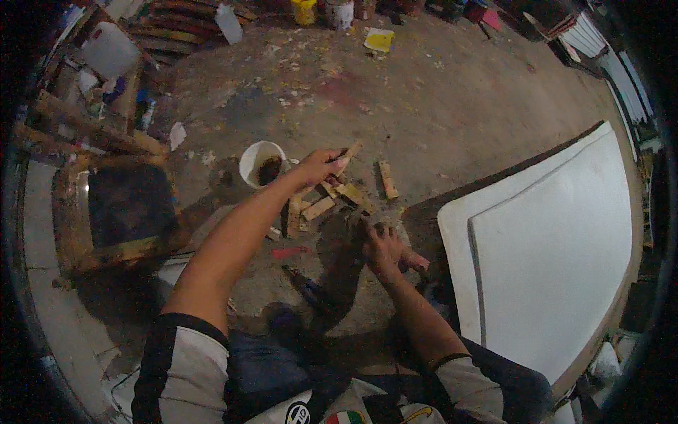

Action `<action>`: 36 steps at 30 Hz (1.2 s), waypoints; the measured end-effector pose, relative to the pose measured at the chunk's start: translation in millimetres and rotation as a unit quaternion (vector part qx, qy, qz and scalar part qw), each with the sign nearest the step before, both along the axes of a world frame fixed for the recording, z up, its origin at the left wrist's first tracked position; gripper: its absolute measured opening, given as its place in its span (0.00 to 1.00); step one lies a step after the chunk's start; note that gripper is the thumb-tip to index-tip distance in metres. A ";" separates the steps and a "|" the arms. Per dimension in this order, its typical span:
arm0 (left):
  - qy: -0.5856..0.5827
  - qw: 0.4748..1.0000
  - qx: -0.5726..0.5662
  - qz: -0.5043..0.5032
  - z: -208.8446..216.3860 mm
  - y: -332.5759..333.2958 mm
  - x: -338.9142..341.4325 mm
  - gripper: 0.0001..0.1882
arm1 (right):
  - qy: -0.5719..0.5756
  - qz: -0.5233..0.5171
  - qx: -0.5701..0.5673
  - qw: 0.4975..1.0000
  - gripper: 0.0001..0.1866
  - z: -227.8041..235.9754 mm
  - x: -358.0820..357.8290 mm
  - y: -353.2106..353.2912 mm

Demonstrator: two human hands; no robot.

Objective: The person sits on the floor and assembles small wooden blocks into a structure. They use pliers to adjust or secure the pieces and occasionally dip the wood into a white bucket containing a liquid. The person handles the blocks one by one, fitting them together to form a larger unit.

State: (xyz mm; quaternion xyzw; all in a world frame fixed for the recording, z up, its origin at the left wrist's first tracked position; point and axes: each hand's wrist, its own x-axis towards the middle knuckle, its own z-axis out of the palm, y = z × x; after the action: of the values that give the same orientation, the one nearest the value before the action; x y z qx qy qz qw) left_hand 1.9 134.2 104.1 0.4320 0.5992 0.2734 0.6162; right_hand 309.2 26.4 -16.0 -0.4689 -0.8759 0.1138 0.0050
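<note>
My left hand (316,168) reaches forward with its fingers closed on a short wooden strip (350,155), which tilts up to the right. Below it, several small wooden blocks (319,208) lie loosely heaped on the floor. One more wooden block (386,179) lies apart, to their right. My right hand (385,253) is low, right of the heap, with its fingers curled. A pinkish end (419,262) sticks out beside it; what the hand grips is too dark to make out. White bucket (248,164), with something dark inside, is left of my left hand.
Large white panels (551,240) lie at the right. A wooden frame with a dark centre (131,205) sits at the left. Near my legs lie a red strip (290,251) and a dark tool (305,284). Paint buckets (340,14) stand far off on the stained floor (424,92).
</note>
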 end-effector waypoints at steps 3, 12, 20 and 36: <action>-0.206 0.975 0.011 0.087 13.5 -27.7 -12.2 0.24 | 0.112 0.143 0.175 0.968 0.45 -16.9 -21.8 -44.2; -0.412 0.889 0.040 0.193 42.0 -79.6 -43.6 0.23 | -0.058 0.085 -0.402 0.910 0.38 82.8 -100.4 -118.2; -0.385 0.857 0.049 0.340 55.9 -100.3 -64.1 0.21 | -0.009 0.195 -0.344 0.918 0.34 106.6 -121.2 -135.7; -0.275 0.859 0.082 0.424 -4.0 -119.9 -81.7 0.18 | 0.505 0.001 -0.521 0.688 0.23 187.9 -178.7 25.5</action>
State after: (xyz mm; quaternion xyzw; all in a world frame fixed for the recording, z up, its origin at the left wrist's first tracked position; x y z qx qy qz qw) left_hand -79.8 14.3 100.1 0.0926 0.5058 0.6638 0.5430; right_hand 130.6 51.9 172.0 -0.2672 -0.5413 0.7713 0.2018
